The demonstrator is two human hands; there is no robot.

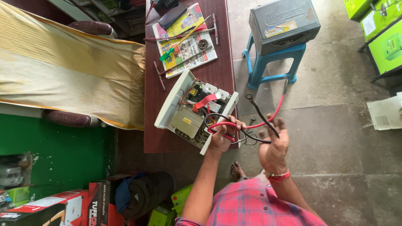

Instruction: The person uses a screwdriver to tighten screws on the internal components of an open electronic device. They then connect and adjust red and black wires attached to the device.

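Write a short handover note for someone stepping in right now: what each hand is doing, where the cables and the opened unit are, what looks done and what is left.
Left hand: closed on the red cable and black cable at the edge of the opened unit.
Right hand: open, palm up, the cables lying across its fingers.
The unit lies on the brown table, cover off, wiring exposed. Tools lie on a magazine further up the table.
Done: the cover is off. Left: both cable ends hang free, unconnected.

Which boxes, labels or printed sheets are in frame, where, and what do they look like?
Printed leaflet: table top, colourful, under tools.
Yellow label: on grey block inside opened white unit.
Grey case: on blue stool, yellow-blue sticker.
Green cartons: top right, white labels.
Red-black cartons: bottom left.
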